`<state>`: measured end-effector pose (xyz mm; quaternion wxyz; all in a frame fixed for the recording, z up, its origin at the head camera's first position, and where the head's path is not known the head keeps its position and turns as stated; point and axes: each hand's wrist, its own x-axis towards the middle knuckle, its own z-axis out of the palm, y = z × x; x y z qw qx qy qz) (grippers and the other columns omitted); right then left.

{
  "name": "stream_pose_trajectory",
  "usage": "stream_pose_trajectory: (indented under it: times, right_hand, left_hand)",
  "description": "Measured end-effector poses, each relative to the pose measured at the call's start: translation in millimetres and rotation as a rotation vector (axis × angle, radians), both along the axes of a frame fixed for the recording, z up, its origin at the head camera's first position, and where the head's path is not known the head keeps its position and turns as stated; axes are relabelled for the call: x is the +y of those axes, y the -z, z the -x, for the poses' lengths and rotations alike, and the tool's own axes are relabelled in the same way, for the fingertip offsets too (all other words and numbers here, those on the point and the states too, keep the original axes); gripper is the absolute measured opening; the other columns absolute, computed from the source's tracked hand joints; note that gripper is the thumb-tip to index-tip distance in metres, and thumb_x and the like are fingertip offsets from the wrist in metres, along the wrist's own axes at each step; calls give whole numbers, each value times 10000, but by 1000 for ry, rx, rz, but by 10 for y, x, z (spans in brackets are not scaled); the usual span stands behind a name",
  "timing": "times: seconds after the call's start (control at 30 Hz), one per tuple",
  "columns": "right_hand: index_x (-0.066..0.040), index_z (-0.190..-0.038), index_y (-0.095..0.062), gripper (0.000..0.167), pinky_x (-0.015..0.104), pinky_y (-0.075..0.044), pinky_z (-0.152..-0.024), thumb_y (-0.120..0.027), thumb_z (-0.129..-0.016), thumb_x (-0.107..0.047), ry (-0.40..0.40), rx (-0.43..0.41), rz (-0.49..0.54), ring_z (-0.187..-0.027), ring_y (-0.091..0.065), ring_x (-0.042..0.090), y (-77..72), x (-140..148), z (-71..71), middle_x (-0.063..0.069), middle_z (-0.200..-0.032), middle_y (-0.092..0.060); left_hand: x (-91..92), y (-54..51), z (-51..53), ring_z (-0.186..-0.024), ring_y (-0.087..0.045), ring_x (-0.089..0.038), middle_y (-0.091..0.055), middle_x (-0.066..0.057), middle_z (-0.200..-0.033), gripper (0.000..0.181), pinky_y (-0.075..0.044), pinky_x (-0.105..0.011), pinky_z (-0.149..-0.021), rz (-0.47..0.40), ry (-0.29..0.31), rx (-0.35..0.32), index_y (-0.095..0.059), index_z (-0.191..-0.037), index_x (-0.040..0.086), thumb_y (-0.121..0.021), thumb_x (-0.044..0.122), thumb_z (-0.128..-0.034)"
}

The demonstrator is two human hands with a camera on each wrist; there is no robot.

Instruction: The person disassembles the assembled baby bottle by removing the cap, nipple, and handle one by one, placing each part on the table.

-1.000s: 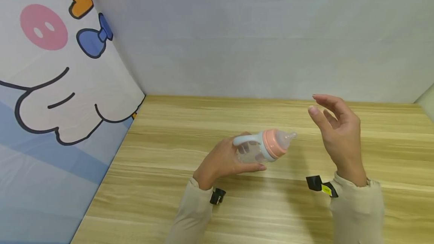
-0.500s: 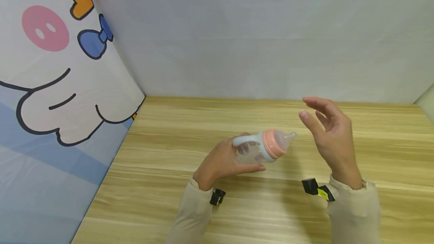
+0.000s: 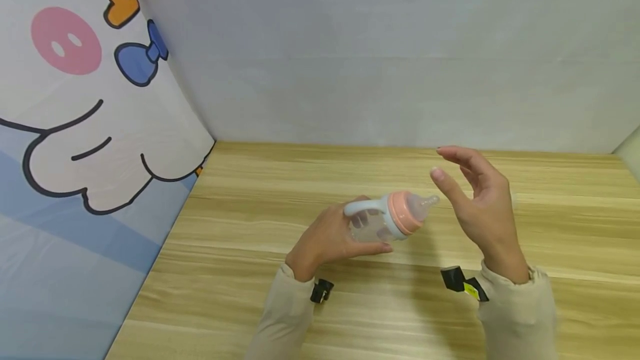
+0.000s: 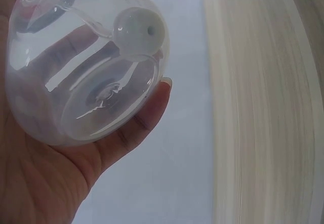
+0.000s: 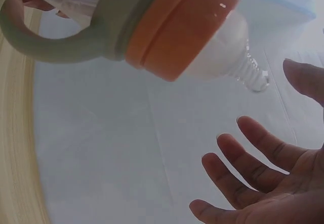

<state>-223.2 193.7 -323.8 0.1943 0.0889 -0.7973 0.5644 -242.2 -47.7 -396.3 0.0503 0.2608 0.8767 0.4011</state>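
A clear baby bottle with a peach collar, a pale blue handle and a clear teat is tilted, teat toward the right. My left hand grips its body from the left, thumb along the near side. In the left wrist view the rounded bottle base faces the camera, with fingers behind it. My right hand hovers just right of the teat, thumb and fingers spread apart. The right wrist view shows that hand apart from the bottle, holding nothing.
Below the hands lies a wood-grain table. A pale grey wall panel rises behind its far edge. At the left stands a panel printed with a cartoon figure. Small black cameras sit on the wrists.
My right hand has moved left and slightly nearer to me, coming closer to the teat. My left hand and the bottle have stayed almost still.
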Motion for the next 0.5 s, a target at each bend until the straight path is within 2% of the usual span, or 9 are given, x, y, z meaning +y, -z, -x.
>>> stream_pose_trajectory:
  times: [0.23, 0.5]
  right_hand:
    - [-48, -1277, -637, 325, 385, -327, -1220, -667, -954, -71, -45, 9, 5, -1266, -534, 69, 4, -53, 1, -107, -1263, -638]
    - [-46, -1262, -635, 318, 222, -348, -1165, -670, -946, -40, -106, 26, -33, -1248, -560, 58, 40, -134, -1, -127, -1251, -639]
  left_hand:
    - [7, 0, 11, -878, -622, -59, -664, 92, -1022, 642, -523, -215, -747, -11, 7, 6, -606, -1269, 302, -847, 566, -735]
    - [5, -3, 7, -854, -614, -61, -653, 102, -987, 632, -519, -215, -721, -14, 1, -3, -605, -1245, 300, -852, 566, -728]
